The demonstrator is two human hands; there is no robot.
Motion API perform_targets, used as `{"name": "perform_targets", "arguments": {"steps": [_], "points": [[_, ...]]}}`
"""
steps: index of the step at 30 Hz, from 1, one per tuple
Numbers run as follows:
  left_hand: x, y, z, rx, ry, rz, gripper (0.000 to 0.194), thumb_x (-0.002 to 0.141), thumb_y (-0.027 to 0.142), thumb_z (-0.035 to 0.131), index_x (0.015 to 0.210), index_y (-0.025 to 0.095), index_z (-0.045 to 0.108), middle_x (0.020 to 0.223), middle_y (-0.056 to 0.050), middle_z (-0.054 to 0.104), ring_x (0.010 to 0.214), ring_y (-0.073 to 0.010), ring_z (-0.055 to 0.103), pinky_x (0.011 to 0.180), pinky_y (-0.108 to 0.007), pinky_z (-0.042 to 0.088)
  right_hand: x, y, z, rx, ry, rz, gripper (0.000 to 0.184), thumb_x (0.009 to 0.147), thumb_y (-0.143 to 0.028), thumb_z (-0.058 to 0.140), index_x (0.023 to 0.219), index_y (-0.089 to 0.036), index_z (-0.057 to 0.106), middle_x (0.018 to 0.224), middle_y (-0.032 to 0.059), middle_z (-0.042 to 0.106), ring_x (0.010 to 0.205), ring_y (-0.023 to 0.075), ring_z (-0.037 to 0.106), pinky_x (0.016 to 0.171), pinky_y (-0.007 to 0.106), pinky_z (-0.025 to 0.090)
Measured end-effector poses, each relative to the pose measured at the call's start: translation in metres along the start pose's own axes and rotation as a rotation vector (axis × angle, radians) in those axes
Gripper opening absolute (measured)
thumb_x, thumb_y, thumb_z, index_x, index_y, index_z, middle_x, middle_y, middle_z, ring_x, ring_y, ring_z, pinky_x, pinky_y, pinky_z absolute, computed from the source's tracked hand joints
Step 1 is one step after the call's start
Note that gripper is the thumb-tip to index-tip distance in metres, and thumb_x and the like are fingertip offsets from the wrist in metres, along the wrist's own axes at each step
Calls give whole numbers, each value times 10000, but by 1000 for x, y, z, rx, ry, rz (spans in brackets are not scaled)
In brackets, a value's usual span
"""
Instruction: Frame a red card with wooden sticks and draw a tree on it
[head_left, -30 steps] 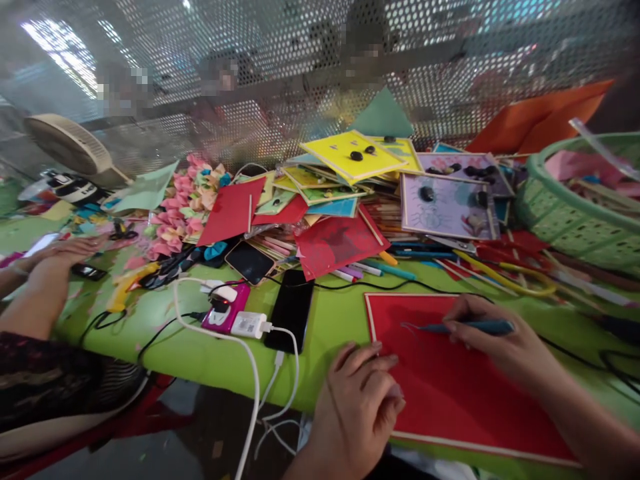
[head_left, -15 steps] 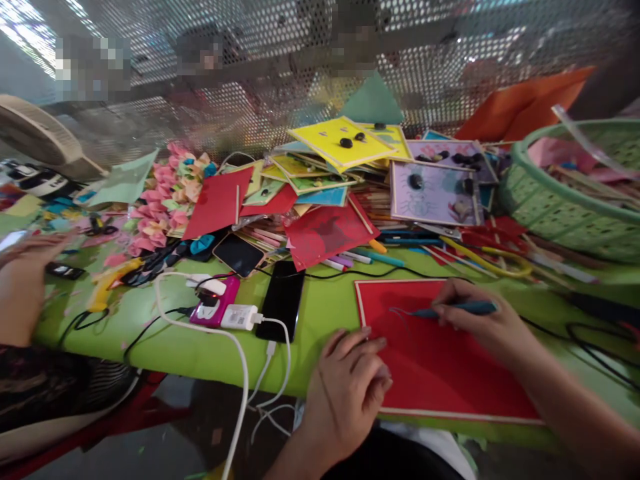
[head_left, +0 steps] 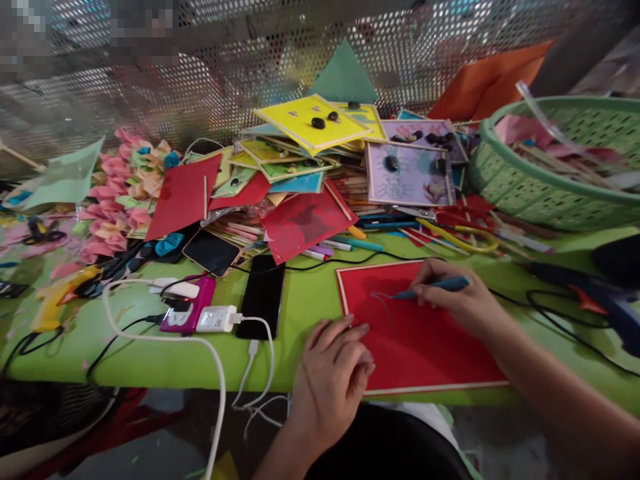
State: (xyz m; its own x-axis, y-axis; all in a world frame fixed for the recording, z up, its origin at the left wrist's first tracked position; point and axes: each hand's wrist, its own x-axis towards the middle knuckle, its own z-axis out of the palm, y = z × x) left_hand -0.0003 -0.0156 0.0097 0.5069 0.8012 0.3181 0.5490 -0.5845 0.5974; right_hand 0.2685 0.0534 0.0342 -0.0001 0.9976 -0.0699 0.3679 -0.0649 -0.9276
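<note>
A red card (head_left: 425, 340) with a pale border lies on the green table (head_left: 310, 307) in front of me. My right hand (head_left: 457, 300) is closed around a blue pen (head_left: 437, 285), whose tip touches the card's upper left part beside thin drawn lines. My left hand (head_left: 333, 373) rests on the card's left edge near the table's front, its fingers loosely curled and holding nothing.
A heap of coloured cards (head_left: 320, 147) and pens lies behind the red card. A green basket (head_left: 540, 180) stands at right, a blue glue gun (head_left: 600, 297) with cables beside it. Two phones (head_left: 263, 293), a pink power bank (head_left: 190, 310) and white cables lie at left, with pink paper flowers (head_left: 120, 200).
The view has swung to the right and down, so everything sits further left and the neighbour's hand at far left has left the picture. My hands keep their places on the red card.
</note>
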Motion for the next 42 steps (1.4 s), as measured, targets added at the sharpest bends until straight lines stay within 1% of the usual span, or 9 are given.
{"name": "perform_targets", "arguments": {"steps": [5, 10, 17, 24, 29, 34, 38, 42], "points": [[1, 0, 0, 0, -1, -3, 109, 1058, 205, 531, 995, 245, 610, 1370, -1, 749, 1362, -228, 621, 1172, -464, 422, -1, -2, 0, 10, 16, 11, 162, 732, -361, 716, 637, -247, 652, 583, 3, 637, 570, 159, 527, 548, 302, 391], [1, 0, 0, 4, 12, 1, 108, 1055, 196, 539, 990, 245, 610, 1366, 6, 751, 1356, -219, 623, 1165, -457, 429, -1, -3, 0, 0, 21, 20, 191, 730, -392, 733, 637, -252, 643, 573, 4, 634, 567, 163, 525, 531, 298, 391], [1, 1, 0, -6, 10, -3, 112, 1061, 196, 540, 989, 245, 610, 1373, 7, 747, 1351, -222, 625, 1177, -446, 407, 0, -1, 0, 0, 29, -1, 221, 747, -415, 733, 641, -244, 640, 587, 0, 633, 559, 154, 518, 544, 297, 393], [1, 0, 0, 11, 11, 7, 120, 1055, 192, 536, 985, 243, 620, 1365, -12, 753, 1345, -239, 633, 1162, -466, 427, 1, 0, 1, -4, 42, 3, 201, 742, -400, 725, 641, -246, 644, 593, 7, 638, 580, 154, 523, 544, 288, 388], [1, 0, 0, 2, 15, 5, 114, 1047, 189, 546, 978, 245, 616, 1367, 0, 752, 1340, -231, 635, 1163, -457, 429, 1, -1, 1, -3, 55, -9, 200, 750, -395, 730, 647, -248, 643, 594, 2, 638, 573, 152, 520, 545, 288, 387], [1, 0, 0, 19, 15, 8, 114, 1037, 188, 553, 969, 245, 625, 1345, -20, 763, 1335, -235, 641, 1157, -459, 445, 1, 0, 1, -1, 62, -9, 214, 760, -415, 741, 663, -250, 644, 600, -1, 640, 570, 152, 528, 546, 290, 399], [2, -1, 0, 18, 22, 17, 113, 1045, 195, 548, 971, 245, 616, 1355, -7, 759, 1338, -230, 642, 1157, -452, 443, 1, 0, 2, -5, 81, -13, 224, 760, -421, 738, 654, -249, 640, 586, -1, 637, 563, 152, 526, 538, 286, 401], [2, 0, -1, 11, 22, 18, 115, 1050, 194, 544, 972, 245, 612, 1363, -4, 755, 1342, -231, 639, 1162, -449, 438, 1, -1, 1, 12, 89, -26, 201, 757, -396, 727, 651, -249, 641, 585, -1, 638, 558, 149, 527, 539, 287, 399]]}}
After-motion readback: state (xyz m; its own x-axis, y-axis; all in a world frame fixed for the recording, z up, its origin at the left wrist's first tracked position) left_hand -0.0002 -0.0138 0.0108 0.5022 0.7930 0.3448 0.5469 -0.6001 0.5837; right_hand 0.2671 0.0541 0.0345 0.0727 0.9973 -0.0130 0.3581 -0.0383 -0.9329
